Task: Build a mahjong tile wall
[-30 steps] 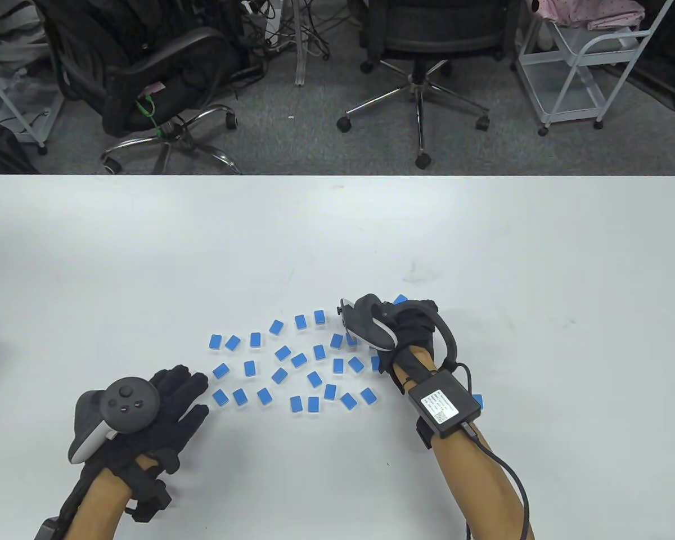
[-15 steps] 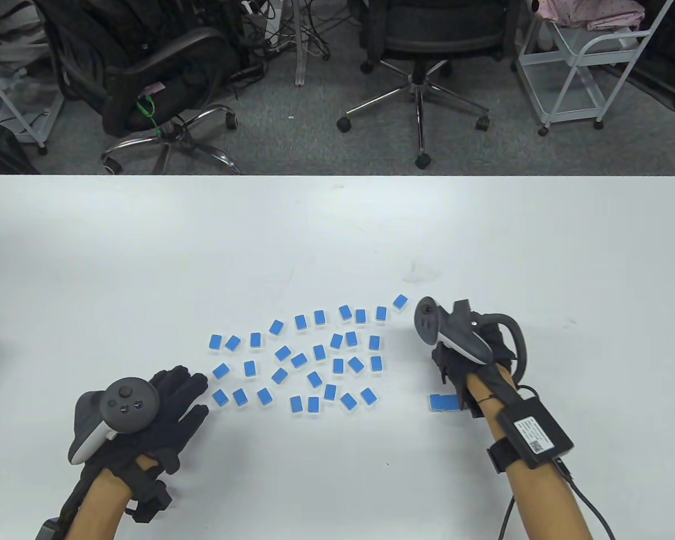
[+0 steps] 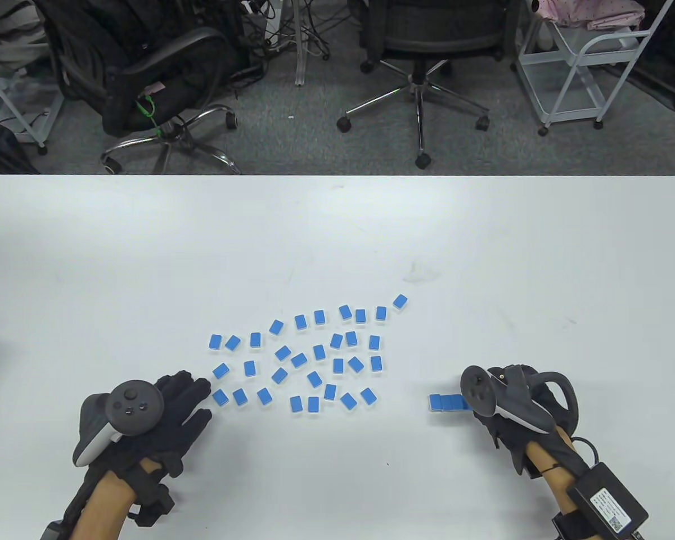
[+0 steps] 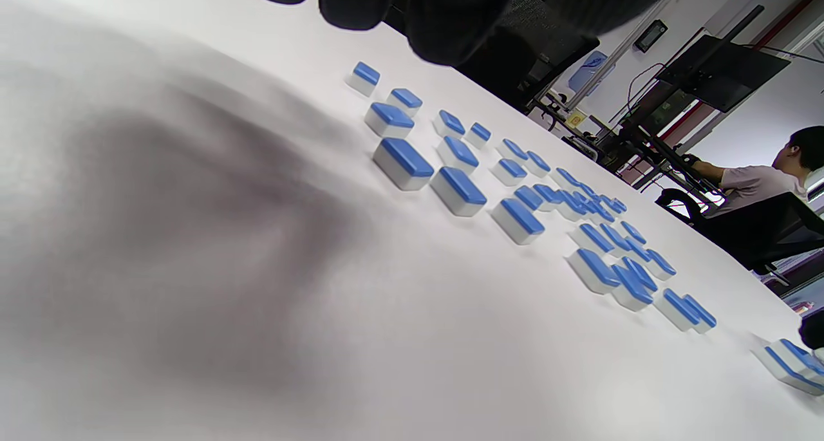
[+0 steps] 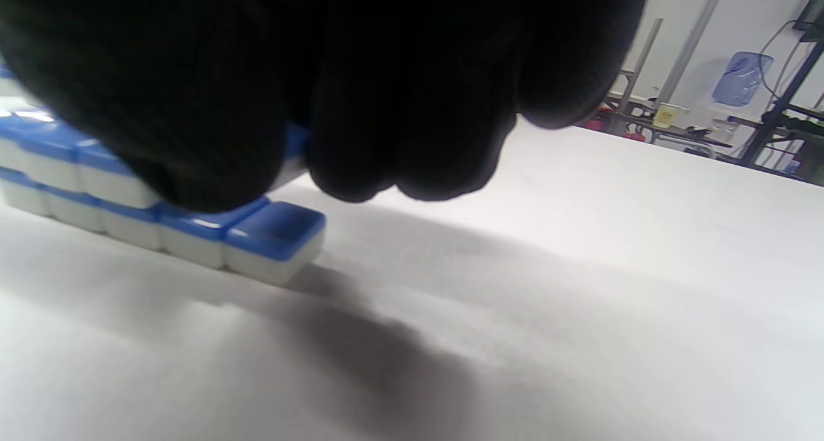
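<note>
While the left hand (image 3: 174, 410) rests flat on the white bench (image 3: 337, 236), fingers straight and holding nothing, the right hand (image 3: 509, 419) sits over the right end of a short row of blue mahjong tiles (image 3: 445, 402) stacked two high. Its curled grip pinches one blue tile (image 5: 295, 150) above the bottom row's end tile (image 5: 273, 238). Loose blue tiles (image 3: 298, 360) lie scattered between the hands.

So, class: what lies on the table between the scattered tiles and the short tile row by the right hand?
Nothing: table view shows bare table between them.
</note>
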`<state>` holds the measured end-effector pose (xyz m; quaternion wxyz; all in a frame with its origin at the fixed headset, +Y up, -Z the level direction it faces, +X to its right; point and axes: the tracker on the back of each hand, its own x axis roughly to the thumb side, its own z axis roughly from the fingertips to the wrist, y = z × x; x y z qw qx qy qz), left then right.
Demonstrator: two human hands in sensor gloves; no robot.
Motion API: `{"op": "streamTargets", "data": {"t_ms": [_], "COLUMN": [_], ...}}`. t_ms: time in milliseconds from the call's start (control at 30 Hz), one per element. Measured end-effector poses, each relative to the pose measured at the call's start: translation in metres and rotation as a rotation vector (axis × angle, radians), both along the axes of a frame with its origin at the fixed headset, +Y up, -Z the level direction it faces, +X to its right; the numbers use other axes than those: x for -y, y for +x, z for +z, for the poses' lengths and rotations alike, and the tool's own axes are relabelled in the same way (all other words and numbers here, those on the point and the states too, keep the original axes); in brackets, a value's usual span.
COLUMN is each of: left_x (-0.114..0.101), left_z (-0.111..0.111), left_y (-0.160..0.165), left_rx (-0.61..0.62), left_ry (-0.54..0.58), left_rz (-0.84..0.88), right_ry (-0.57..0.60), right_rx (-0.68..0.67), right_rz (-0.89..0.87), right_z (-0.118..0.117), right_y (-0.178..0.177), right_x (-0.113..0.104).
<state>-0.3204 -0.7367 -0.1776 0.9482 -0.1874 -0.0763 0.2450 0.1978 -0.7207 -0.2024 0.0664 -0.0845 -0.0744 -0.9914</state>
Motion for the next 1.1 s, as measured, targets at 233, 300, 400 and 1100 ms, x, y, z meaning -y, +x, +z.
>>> {"op": "streamTargets", "data": {"t_ms": [233, 300, 400, 1100], "left_x": [0.002, 0.003, 0.002, 0.001], "left_z": [-0.002, -0.002, -0.002, 0.0], "left_y": [0.001, 0.001, 0.001, -0.002], "left_rx": [-0.001, 0.001, -0.002, 0.001], "left_ry": [-0.022, -0.03, -0.033, -0.024], "left_rz": [0.004, 0.004, 0.005, 0.003], "right_ry": [0.02, 0.01, 0.003, -0.013], "right_rx": [-0.028, -0.031, -0.02, 0.012], "right_rz": [0.059, 0.062, 0.096, 0.089], "right_z": [0.003, 0.003, 0.003, 0.004], "right_y": [-0.008, -0.009, -0.009, -0.011], "right_x": [0.007, 0.01, 0.01, 0.013]}}
